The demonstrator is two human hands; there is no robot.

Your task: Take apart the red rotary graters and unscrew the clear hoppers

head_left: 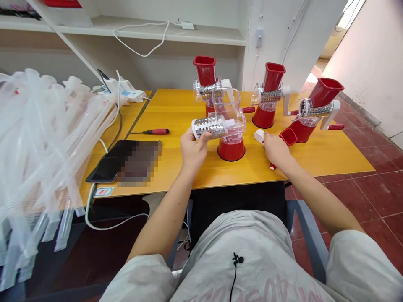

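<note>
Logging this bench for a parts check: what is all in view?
graters: four, red and clear, on the table
metal drum: one, silver, at the nearest grater's side
crank handle: one, white with red knob, table right
pusher cup: one, red, beside the crank handle
screwdriver: one, red-handled, table left
dark device: one, black, table's left edge
plastic tubes: many, translucent white, far left
table: one, yellow
left hand: holds the metal drum
right hand: lies over the crank handle

Red-handled screwdriver (pixel 151 131), black tablet (pixel 108 165), heap of clear plastic strips (pixel 40 147)
</note>
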